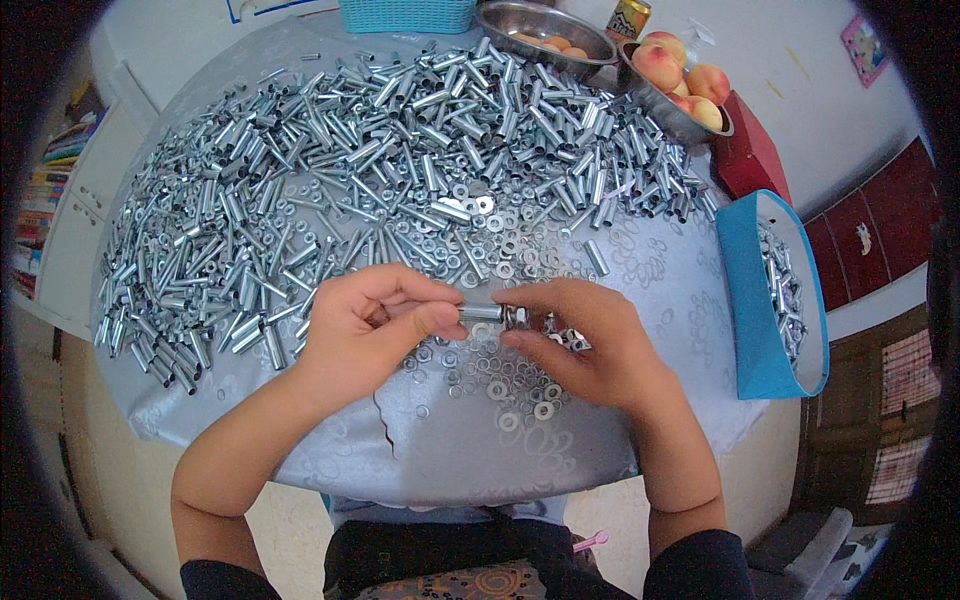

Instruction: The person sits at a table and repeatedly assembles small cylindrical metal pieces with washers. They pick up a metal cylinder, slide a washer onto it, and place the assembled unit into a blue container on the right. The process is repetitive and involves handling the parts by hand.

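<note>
Over the near part of the table I hold a sleeve anchor bolt (482,312) level between both hands. My left hand (368,335) pinches the left end of its shiny metal sleeve. At the other end, the thumb and fingers of my right hand (600,345) close round the hex nut (517,317); part of that end is hidden by the fingers. Loose flat washers (508,422) lie scattered below and behind my hands. Beyond them spreads a big heap of metal sleeves and bolts (400,130), with nuts (428,245) mixed in.
A blue bin (748,300) at the right holds metal parts. Along the far edge are a turquoise basket (408,16), a metal bowl of eggs (490,22), a bowl of peaches (640,88), a can (628,20) and a red box (750,150). A pale patterned cloth (350,450) covers the table.
</note>
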Motion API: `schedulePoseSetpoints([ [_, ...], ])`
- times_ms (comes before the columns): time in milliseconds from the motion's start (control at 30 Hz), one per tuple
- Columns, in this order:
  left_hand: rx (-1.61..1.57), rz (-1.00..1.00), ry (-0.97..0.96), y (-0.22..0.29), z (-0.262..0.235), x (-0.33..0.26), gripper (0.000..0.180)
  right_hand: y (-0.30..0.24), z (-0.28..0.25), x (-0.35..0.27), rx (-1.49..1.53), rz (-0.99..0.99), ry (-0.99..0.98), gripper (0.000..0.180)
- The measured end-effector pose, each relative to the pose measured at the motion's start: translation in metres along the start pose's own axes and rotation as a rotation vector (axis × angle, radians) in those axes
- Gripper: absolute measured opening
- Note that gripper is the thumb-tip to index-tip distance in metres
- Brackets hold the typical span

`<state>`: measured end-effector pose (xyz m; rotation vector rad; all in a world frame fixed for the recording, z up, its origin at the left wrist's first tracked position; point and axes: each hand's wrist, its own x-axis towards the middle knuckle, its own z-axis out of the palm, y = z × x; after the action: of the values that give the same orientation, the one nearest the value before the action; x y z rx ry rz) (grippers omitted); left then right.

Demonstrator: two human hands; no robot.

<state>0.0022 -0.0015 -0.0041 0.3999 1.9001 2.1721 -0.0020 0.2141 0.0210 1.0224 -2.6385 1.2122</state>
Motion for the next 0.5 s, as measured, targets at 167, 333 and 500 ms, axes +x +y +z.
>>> schedulePoseSetpoints([
  [167,-0.041,-0.003,-0.006,0.002,0.001,0.000,0.014,-0.010,0.001,0.004,0.118,0.118,0.132,0.033],
  [333,-0.028,-0.012,0.015,0.002,0.000,0.000,0.013,0.001,-0.006,0.002,-0.094,-0.146,0.030,0.031],
  [500,-0.023,0.010,0.042,-0.002,0.003,0.001,0.012,0.002,-0.005,0.002,-0.153,-0.135,0.045,0.027],
])
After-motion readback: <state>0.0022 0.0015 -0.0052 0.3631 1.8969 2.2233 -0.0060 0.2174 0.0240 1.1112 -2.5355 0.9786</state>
